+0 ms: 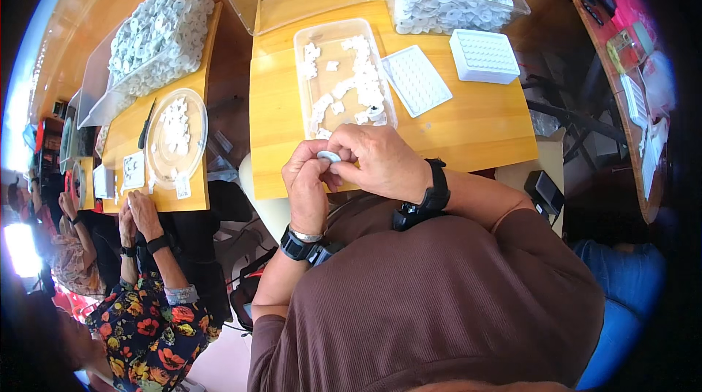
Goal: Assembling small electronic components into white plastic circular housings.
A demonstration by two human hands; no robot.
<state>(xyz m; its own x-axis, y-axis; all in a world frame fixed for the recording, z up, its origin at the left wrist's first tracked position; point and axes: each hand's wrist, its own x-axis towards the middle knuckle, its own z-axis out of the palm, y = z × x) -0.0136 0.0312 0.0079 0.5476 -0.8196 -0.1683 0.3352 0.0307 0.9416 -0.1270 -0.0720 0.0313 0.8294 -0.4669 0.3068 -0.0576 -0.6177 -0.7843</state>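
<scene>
Pinched between the fingertips of both hands is a small round white disc [328,156], held over the table's near edge. My left hand [306,176] grips it from the left, thumb and fingers closed. From the right, my right hand [379,161] closes its fingers on the same disc and hides part of it. Just beyond my hands lies a shallow clear plastic tray [299,63] with many small white plastic pieces [363,77] scattered in it.
A white moulded tray with rows of pockets [417,81] lies right of the clear tray, beside a stack of white trays [484,55]. A clear bin [409,12] full of white discs stands behind. At left, a co-worker's hands [139,215] work at another table [194,198].
</scene>
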